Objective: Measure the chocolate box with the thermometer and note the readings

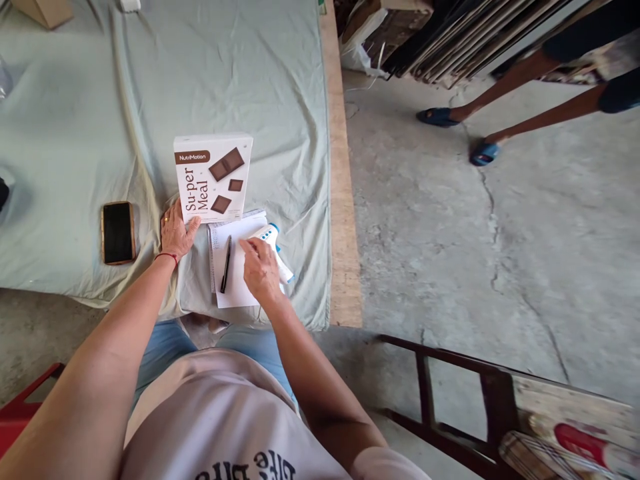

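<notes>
While the right hand (260,270) rests on the white-and-blue infrared thermometer (273,243), its grip curled loosely over the body and the forefinger stretched toward the blue-buttoned head, the thermometer lies across a sheet of paper (235,263) near the front edge of the surface (75,133). A black pen (226,264) lies on the same sheet, just at nine o'clock of that hand. Directly at twelve o'clock of the paper stands a white "Su-per Meal" box (213,177), and the left hand (175,233) touches its lower left corner, fingers spread flat and holding nothing; a red band circles that wrist. Farther toward nine o'clock lies a dark phone (118,233), face up, well apart from the box. A pale green cloth covers the surface, wrinkled, with a bare wooden edge at three o'clock. Beyond that edge runs a cracked concrete floor (450,233). At one o'clock another person's legs in blue sandals (437,117) stand before stacked boards. A dark wooden frame (450,400) sits at five o'clock.
</notes>
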Demonstrator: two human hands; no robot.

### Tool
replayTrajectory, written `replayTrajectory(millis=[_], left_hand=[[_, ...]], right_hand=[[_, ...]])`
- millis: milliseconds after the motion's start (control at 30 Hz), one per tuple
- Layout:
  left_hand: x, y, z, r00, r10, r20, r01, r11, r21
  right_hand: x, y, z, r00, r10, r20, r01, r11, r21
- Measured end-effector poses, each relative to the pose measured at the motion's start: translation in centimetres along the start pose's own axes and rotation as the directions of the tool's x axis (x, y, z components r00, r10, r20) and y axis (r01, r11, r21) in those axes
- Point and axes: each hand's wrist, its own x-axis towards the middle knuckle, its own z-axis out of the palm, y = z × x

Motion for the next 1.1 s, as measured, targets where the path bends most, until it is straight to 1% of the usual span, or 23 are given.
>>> replayTrajectory(millis=[67,100,133,167,233,300,367,400,433,467,500,533,600,667,700,767,867,967,1100], left_hand=[[0.0,0.0,0.0,1.000,0.005,0.001,-0.005,1.000,-0.001],[0.0,-0.1,0.0,1.000,0.007,0.001,-0.007,1.000,0.000],[0.0,-0.1,0.0,1.000,0.008,0.000,-0.008,1.000,0.001],[0.0,-0.1,0.0,1.000,0.009,-0.001,-0.009,1.000,0.003],[0.0,-0.1,-0.1,1.000,0.009,-0.004,-0.009,1.000,0.009],[0.0,-0.1,-0.1,1.000,0.007,-0.009,-0.007,1.000,0.014],[0.0,-0.1,-0.2,1.000,0.006,-0.012,-0.006,1.000,0.018],[0.0,-0.1,-0.3,1.000,0.006,-0.012,-0.006,1.000,0.021],[-0.1,-0.1,-0.4,1.000,0.007,-0.011,-0.007,1.000,0.023],[-0.1,-0.1,-0.5,1.000,0.008,-0.009,-0.008,1.000,0.026],[-0.1,-0.1,-0.5,1.000,0.007,-0.007,-0.007,1.000,0.030],[-0.1,-0.1,-0.6,1.000,0.004,-0.005,-0.004,0.999,0.035],[-0.1,-0.2,-0.7,1.000,-0.011,-0.001,0.011,0.999,0.047],[0.0,-0.2,-0.7,1.000,-0.025,0.002,0.025,0.998,0.057],[0.0,-0.3,-0.7,1.000,-0.029,-0.001,0.029,0.998,0.059],[0.0,-0.3,-0.6,0.999,-0.031,-0.014,0.032,0.998,0.054],[0.0,-0.3,-0.6,0.999,-0.024,-0.025,0.025,0.999,0.038],[-0.1,-0.2,-0.7,1.000,-0.015,-0.017,0.016,0.999,0.034],[-0.1,-0.2,-0.8,1.000,-0.013,-0.009,0.013,0.999,0.031]], right_hand=[[-0.3,1.2,-1.1,0.990,0.102,-0.096,-0.107,0.993,-0.046],[-0.5,1.9,-1.5,0.978,0.165,-0.128,-0.174,0.983,-0.062],[-0.6,2.6,-1.9,0.965,0.228,-0.133,-0.238,0.969,-0.067],[-0.7,3.2,-2.2,0.953,0.284,-0.106,-0.291,0.955,-0.057],[-0.6,4.0,-2.6,0.929,0.370,0.016,-0.370,0.929,0.001],[-0.2,4.0,-2.8,0.894,0.434,0.109,-0.445,0.889,0.111],[0.7,3.0,-3.0,0.858,0.493,0.144,-0.513,0.807,0.293],[1.3,2.2,-3.1,0.843,0.510,0.170,-0.532,0.741,0.410],[1.9,1.4,-3.2,0.834,0.509,0.211,-0.535,0.656,0.532],[2.7,0.4,-3.3,0.834,0.484,0.264,-0.526,0.554,0.646],[3.6,-0.5,-3.4,0.841,0.441,0.313,-0.509,0.448,0.736],[4.5,-1.5,-3.4,0.854,0.398,0.335,-0.481,0.360,0.799],[6.4,-3.2,-3.5,0.882,0.348,0.318,-0.411,0.238,0.880],[8.1,-4.5,-3.5,0.905,0.315,0.285,-0.346,0.157,0.925],[8.8,-4.9,-3.4,0.914,0.301,0.272,-0.322,0.130,0.938],[9.9,-5.5,-3.0,0.926,0.287,0.247,-0.286,0.103,0.953],[10.5,-5.8,-2.3,0.929,0.309,0.206,-0.250,0.108,0.962],[10.6,-5.8,-1.7,0.927,0.331,0.178,-0.228,0.116,0.967],[10.5,-5.8,-1.5,0.928,0.341,0.150,-0.204,0.127,0.971]])
